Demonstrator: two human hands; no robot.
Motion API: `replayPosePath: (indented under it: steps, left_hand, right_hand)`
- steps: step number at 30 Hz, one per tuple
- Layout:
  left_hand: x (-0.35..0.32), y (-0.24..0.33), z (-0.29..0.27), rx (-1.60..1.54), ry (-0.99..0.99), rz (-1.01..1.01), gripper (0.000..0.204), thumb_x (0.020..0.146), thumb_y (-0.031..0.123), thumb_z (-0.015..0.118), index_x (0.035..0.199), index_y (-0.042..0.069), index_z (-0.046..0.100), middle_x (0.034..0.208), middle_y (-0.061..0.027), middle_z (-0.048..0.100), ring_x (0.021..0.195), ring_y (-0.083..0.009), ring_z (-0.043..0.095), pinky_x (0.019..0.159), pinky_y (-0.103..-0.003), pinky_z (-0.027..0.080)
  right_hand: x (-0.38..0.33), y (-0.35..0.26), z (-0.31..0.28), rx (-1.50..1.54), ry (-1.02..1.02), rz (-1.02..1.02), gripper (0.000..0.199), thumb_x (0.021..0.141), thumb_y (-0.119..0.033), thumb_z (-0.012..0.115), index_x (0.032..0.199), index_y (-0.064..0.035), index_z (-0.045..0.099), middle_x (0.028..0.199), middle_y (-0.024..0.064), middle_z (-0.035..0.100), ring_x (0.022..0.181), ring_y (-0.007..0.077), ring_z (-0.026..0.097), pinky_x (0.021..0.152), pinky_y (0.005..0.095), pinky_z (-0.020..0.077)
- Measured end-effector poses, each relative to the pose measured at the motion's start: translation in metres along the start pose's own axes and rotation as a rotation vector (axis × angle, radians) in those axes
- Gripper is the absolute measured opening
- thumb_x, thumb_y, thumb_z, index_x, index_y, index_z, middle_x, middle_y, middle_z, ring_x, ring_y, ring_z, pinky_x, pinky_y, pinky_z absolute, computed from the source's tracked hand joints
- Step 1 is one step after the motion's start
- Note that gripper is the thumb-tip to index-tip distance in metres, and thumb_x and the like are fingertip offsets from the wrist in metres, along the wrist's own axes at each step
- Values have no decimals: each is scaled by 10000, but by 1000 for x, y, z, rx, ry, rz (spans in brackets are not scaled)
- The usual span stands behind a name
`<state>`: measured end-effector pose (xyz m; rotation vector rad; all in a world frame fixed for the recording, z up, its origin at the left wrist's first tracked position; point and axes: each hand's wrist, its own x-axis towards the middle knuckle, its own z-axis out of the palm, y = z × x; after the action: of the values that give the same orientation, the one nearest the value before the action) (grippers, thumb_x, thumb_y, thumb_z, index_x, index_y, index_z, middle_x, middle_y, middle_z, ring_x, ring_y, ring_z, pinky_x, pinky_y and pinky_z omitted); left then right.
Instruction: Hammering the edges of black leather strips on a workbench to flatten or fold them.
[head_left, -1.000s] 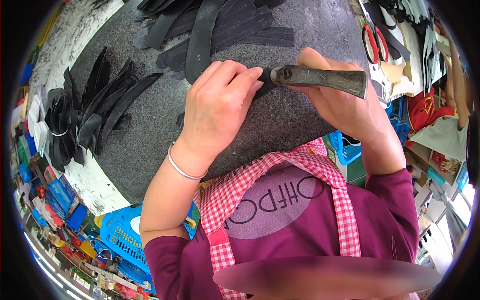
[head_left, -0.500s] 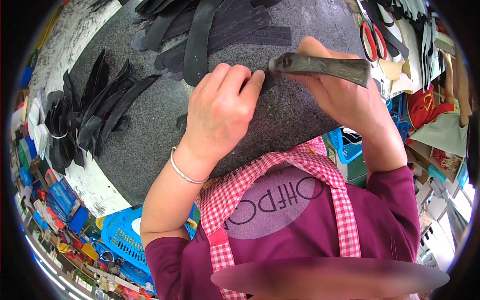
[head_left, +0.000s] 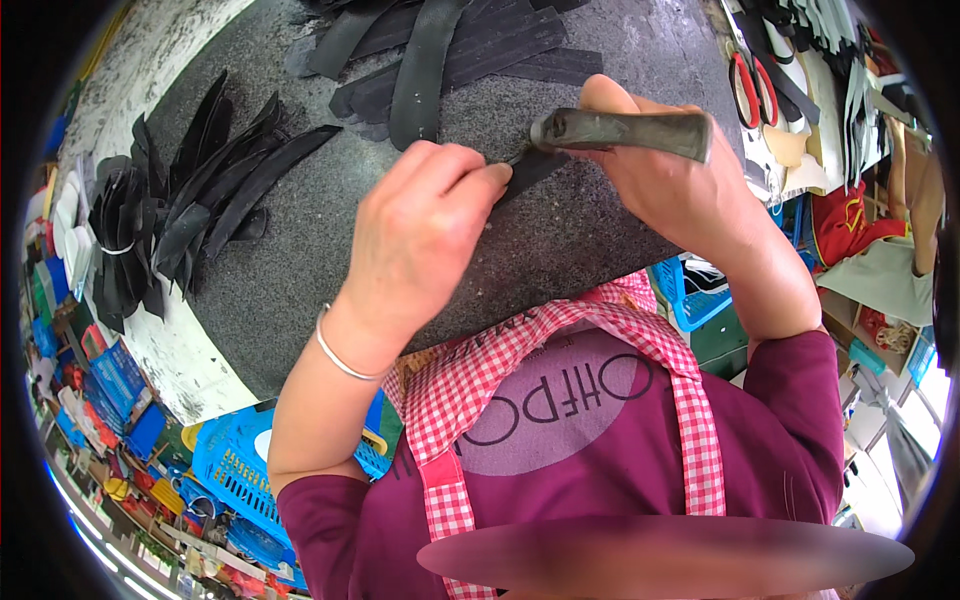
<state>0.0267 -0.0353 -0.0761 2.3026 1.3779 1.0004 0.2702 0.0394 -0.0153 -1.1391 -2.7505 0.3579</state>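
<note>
Head view: right hand (head_left: 665,180) curled round hammer (head_left: 630,132), crosswise atop it, rounded end toward left hand (head_left: 415,230), bunched, seemingly pinching black strip (head_left: 535,173) slanting rightward.

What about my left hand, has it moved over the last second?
Yes: your left hand has shifted leftward and nearer your body, judged against the pile of black strips lying on the table.
</note>
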Motion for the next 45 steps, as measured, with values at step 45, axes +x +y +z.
replayPosePath:
  steps: [45]
  left_hand:
    - [-91,13,-35,171,185,-170,314,770,86,937,1021,16,761,968,-95,683,856,-276,682,722,-384,579]
  right_hand:
    - [44,-78,13,168,-142,-321,222,1005,-179,693,1186,-117,581,762,150,670,683,408,709,546,503,537]
